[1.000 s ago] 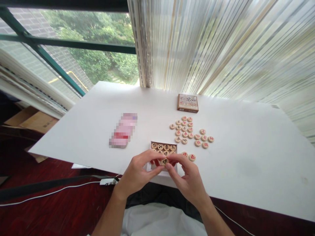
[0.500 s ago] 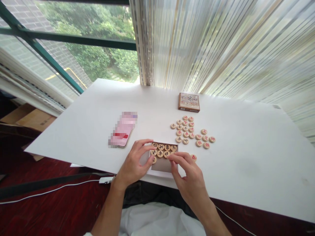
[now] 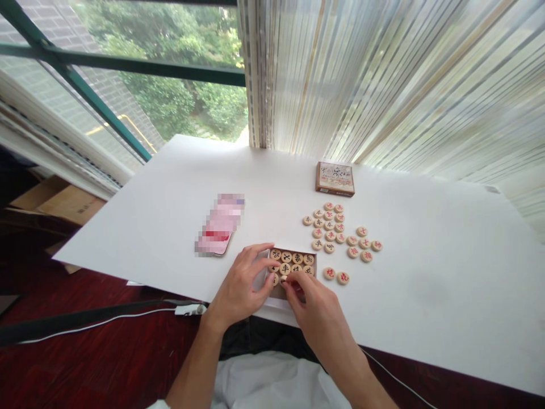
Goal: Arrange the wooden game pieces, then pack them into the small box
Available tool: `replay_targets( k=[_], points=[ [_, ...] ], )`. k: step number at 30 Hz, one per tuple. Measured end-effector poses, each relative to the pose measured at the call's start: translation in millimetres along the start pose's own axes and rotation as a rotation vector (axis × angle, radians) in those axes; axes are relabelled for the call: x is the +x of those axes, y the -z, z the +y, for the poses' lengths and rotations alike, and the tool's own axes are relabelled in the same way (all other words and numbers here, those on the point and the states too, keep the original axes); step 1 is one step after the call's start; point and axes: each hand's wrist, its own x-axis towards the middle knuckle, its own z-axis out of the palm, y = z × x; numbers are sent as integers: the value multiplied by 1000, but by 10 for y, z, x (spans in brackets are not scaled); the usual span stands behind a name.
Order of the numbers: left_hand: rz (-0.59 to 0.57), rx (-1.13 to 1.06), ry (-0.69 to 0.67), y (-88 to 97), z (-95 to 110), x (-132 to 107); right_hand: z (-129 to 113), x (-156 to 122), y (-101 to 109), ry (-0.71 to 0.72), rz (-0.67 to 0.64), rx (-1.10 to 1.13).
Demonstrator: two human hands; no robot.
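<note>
A small open cardboard box [image 3: 315, 262] near the table's front edge holds several round wooden game pieces with black characters [image 3: 292, 258]. My left hand [image 3: 240, 287] grips the box's left side, fingers curled round it. My right hand [image 3: 313, 309] reaches into the box from the front and pinches a wooden piece [image 3: 283, 279] between thumb and fingertip, pressing it into the lower row. Two red-marked pieces [image 3: 335, 275] lie just right of the box. A cluster of several red-marked pieces [image 3: 336, 230] lies farther back.
The white table [image 3: 426, 272] also carries a pink phone [image 3: 220, 224] left of the box and the printed box lid [image 3: 335, 178] at the back. Striped curtain and window stand behind. A white cable [image 3: 85, 328] runs over the dark red floor.
My hands lowered from holding a piece above the box. The left hand moved onto the box's left side and the right hand now sets the piece inside. The camera shifted slightly left.
</note>
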Motion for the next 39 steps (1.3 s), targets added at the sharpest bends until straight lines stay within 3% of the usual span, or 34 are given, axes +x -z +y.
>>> replay_targets(
  k=[7,12,19,39],
  points=[
    [-4,-1,10,0,9,8,12,31,-56,9,32,-166],
    [6,3,8,5,10,5,17,-8,-47,0,58,-144],
    [2,1,3,7,6,6,11,-23,64,52,-48,-175],
    [4,-4,23,3,25,11,42,-18,14,81,-63,-263]
  ],
)
